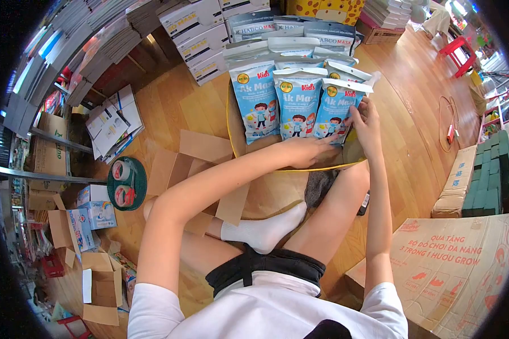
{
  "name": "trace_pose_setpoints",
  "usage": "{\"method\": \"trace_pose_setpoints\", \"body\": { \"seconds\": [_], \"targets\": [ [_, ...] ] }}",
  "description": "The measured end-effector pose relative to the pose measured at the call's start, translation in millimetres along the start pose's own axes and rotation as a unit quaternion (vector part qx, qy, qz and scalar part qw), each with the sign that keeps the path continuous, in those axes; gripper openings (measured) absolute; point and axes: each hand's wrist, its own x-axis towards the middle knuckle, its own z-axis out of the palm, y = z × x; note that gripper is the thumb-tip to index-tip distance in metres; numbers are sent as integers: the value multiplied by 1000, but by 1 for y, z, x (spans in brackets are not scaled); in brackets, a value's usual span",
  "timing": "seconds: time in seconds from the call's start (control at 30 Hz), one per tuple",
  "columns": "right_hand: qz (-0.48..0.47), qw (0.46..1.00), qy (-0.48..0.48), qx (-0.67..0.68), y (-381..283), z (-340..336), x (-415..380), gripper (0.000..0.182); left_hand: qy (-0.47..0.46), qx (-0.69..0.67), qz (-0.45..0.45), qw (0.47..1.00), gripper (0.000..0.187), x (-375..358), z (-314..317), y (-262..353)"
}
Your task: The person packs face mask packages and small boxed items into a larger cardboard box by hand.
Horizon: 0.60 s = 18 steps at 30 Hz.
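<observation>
Blue-and-white packs of kids' masks stand in rows inside a yellow-edged box (230, 116) in front of me. My right hand (367, 125) grips the right side of the front-right mask pack (335, 110), its fingers bent at the pack's edge. My left hand (306, 151) reaches across the near side of the box, with fingers stretched out at the bottom of that same pack. Beside it stand a middle mask pack (297, 104) and a left mask pack (255, 101). Grey-and-white mask packs (254, 28) are behind them.
An opened cardboard box (203, 144) lies left of my legs. A green basket (126, 183) holds rolls of tape. White mask cartons (195, 39) are stacked at the back left. A large printed carton (447, 265) lies at right, and a red stool (458, 56) stands farther off.
</observation>
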Motion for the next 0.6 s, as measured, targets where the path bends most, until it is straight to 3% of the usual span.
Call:
{"method": "trace_pose_setpoints", "body": {
  "seconds": [0.1,0.3,0.4,0.47,0.5,0.53,0.6],
  "targets": [
    [-38,999,5,-11,0,1,-2,33,-16,-11,3,1000,63,-6,-10,9],
    [-14,999,7,-29,-19,0,-13,46,47,-75,73,993,46,-20,-14,1],
    [-26,997,46,-55,-18,-16,-18,48,153,-198,99,963,38,-75,-52,34],
    [-2,992,77,-98,-41,-28,-32,48,239,-232,27,942,32,-134,-81,51],
    [-42,989,89,-108,-40,-37,-36,48,334,-243,-36,910,29,-162,-82,46],
    [-82,984,101,-119,-41,-42,-42,47,425,-247,-98,865,26,-190,-83,38],
    [-72,990,111,-40,-59,-41,-65,45,591,-130,-254,754,25,-247,-66,-11]
  ]
}}
